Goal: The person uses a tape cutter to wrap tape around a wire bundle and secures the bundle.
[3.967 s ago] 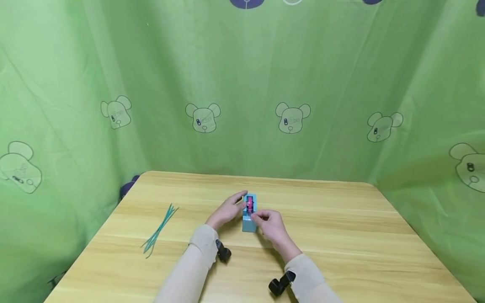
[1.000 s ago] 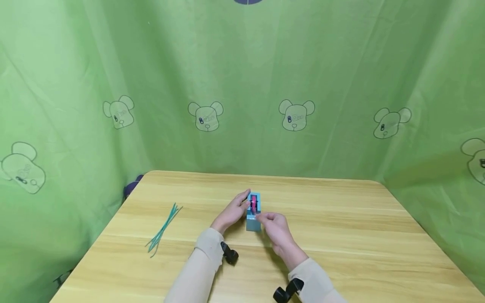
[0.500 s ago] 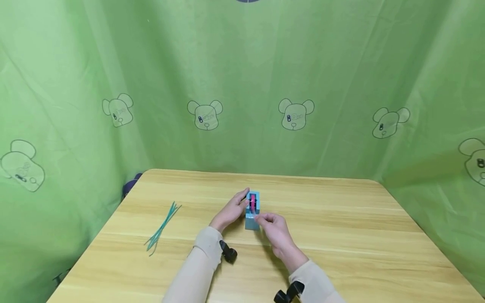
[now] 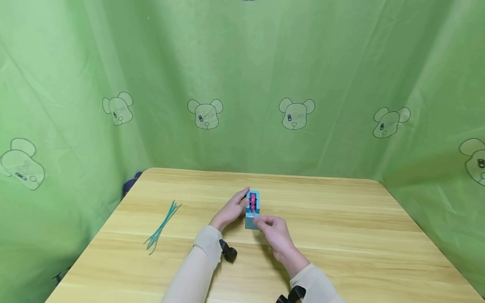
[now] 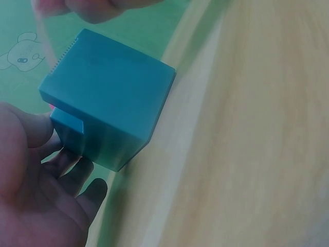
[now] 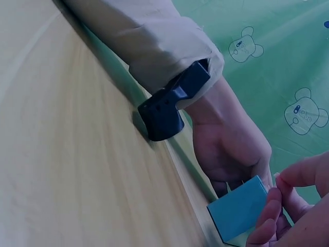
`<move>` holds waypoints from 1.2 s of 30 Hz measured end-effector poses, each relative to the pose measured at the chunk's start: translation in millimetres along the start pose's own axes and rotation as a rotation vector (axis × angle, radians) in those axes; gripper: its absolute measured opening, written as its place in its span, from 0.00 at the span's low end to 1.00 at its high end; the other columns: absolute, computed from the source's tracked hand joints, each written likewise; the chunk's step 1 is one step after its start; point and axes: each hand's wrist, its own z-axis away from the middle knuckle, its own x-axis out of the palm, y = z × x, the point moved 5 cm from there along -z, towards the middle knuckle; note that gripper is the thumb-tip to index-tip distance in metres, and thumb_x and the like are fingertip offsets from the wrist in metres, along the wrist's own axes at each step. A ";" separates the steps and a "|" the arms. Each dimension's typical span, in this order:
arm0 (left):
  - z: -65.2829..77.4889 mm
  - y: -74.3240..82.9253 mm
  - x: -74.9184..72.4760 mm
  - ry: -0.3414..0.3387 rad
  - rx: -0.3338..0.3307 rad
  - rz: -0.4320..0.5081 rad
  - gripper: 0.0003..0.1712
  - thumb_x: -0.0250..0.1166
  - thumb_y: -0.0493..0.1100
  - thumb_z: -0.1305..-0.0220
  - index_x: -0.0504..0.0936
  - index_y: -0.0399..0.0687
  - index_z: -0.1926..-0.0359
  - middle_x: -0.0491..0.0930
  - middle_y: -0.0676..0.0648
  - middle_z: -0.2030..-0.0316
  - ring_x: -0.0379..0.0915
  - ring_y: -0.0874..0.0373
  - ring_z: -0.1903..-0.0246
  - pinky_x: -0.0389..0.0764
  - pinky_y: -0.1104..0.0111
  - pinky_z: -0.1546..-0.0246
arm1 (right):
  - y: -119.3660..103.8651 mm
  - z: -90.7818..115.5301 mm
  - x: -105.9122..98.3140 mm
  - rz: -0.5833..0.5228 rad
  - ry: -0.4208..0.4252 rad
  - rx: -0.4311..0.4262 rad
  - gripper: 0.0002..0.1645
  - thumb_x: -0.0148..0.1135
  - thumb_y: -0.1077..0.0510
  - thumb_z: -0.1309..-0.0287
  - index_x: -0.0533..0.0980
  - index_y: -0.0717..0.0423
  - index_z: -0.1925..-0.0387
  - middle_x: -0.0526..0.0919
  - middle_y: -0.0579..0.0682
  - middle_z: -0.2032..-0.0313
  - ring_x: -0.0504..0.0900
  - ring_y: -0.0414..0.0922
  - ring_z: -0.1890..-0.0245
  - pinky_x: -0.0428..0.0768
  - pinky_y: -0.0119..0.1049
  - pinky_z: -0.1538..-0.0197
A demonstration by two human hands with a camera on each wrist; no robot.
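Observation:
A blue tape dispenser (image 4: 250, 223) stands on the table, with a pink-cored roll (image 4: 253, 201) in its slot. My left hand (image 4: 231, 212) holds it from the left; in the left wrist view the thumb lies along its side and the fingers (image 5: 77, 177) reach around below. With thumb and forefinger, my right hand (image 4: 278, 237) pinches the end of the clear tape just over the dispenser's front. From the toothed cutting edge (image 5: 64, 54), the tape strip (image 5: 46, 43) runs up to those fingertips. The blue front face (image 6: 239, 210) also shows in the right wrist view.
Several thin teal strips (image 4: 161, 229) lie crossed in a loose bundle on the wooden table (image 4: 352, 235), left of my left arm. A green curtain (image 4: 250, 71) with bear outlines hangs behind the table. Black wrist cameras (image 4: 228, 251) are strapped at both sleeves.
My right hand has moved slightly toward me and down, drawing the tape end over the dispenser's front. The left hand keeps its hold on the dispenser. The teal strips lie as before.

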 end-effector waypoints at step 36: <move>-0.2 1.8 -1.9 0.000 -0.005 -0.012 0.32 0.45 0.46 0.22 0.50 0.49 0.22 0.48 0.45 0.24 0.42 0.48 0.26 0.45 0.51 0.29 | 6.0 14.4 7.5 -0.055 -0.091 0.093 0.11 0.60 0.60 0.36 0.78 0.67 0.64 0.79 0.52 0.70 0.74 0.45 0.69 0.71 0.36 0.66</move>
